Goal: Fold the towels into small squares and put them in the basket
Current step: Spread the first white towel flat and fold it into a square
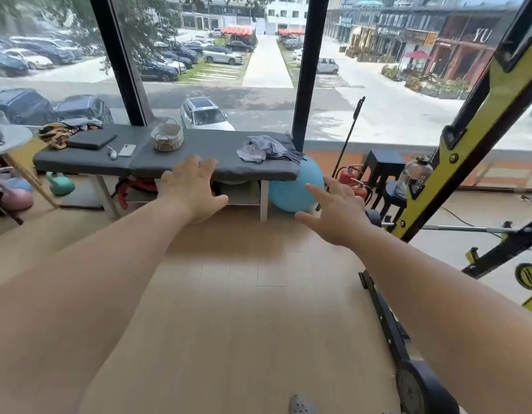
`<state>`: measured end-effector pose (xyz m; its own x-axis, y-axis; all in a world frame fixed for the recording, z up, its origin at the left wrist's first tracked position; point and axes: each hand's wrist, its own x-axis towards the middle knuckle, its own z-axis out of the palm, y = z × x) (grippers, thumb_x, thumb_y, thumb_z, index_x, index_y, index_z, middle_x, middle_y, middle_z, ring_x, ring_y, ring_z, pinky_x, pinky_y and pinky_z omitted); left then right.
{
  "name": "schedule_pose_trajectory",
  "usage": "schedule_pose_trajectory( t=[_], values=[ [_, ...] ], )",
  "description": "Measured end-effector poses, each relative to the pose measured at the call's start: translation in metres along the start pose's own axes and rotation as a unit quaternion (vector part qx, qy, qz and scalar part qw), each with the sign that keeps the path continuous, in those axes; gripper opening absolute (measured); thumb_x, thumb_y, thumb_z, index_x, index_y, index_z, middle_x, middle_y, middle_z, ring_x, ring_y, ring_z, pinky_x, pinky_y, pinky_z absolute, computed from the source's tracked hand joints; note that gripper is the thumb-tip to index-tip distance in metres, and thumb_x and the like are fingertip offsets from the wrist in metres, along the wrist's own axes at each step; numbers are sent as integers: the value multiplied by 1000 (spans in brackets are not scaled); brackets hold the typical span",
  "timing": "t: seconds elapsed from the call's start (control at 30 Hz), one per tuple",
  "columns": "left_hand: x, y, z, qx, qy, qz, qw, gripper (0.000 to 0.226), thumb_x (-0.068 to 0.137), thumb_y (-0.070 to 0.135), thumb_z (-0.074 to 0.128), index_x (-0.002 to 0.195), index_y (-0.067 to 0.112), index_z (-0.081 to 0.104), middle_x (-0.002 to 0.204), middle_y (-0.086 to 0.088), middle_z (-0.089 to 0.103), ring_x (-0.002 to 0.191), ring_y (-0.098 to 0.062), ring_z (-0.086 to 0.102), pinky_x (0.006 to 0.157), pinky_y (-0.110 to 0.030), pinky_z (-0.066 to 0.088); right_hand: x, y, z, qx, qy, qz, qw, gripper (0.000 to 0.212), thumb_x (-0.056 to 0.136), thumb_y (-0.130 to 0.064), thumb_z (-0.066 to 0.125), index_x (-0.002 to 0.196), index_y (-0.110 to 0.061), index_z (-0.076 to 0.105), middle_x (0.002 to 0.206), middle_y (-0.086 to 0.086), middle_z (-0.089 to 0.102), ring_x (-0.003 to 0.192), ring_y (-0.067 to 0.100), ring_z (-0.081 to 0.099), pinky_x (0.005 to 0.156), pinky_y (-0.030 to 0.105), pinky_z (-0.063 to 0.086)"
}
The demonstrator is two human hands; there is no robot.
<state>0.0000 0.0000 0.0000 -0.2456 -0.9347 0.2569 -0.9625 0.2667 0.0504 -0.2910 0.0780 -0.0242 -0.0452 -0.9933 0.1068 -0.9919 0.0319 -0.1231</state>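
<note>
A crumpled heap of grey towels (pixel 266 148) lies on the right end of a grey padded bench (pixel 199 167) by the window. A small woven basket (pixel 167 138) with a handle stands near the bench's middle. Both my arms stretch forward over the wooden floor, well short of the bench. My left hand (pixel 190 188) is open, fingers spread, seen in front of the bench's front edge. My right hand (pixel 333 215) is open too, fingers apart, lower and to the right, in front of a blue exercise ball. Neither hand holds anything.
On the bench's left end lie a dark laptop case (pixel 91 141), a phone (pixel 127 150), a white mouse (pixel 112 154) and patterned cloth (pixel 57 132). A blue ball (pixel 291 189) sits beside the bench, kettlebells (pixel 60 185) underneath. A yellow-black gym rack (pixel 467 138) stands right; stools and fire extinguishers beyond.
</note>
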Motion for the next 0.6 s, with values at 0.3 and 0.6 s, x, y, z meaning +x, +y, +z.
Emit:
schedule_pose_trajectory(
  t=[0.3, 0.6],
  values=[
    [169, 32, 66, 8, -87, -25, 996, 74, 80, 62, 61, 143, 31, 38, 140, -3, 41, 130, -30, 40, 104, -50, 39, 187, 95, 25, 40, -61, 34, 997, 79, 89, -70, 50, 156, -39, 23, 165, 4, 16, 147, 34, 23, 113, 56, 30],
    [316, 24, 133, 27, -119, -10, 992, 72, 81, 61, 62, 143, 29, 41, 141, -2, 43, 129, -30, 42, 105, -50, 40, 358, 121, 60, 73, -95, 17, 993, 73, 89, -67, 55, 152, -35, 35, 161, 4, 24, 143, 33, 32, 111, 55, 37]
  ],
)
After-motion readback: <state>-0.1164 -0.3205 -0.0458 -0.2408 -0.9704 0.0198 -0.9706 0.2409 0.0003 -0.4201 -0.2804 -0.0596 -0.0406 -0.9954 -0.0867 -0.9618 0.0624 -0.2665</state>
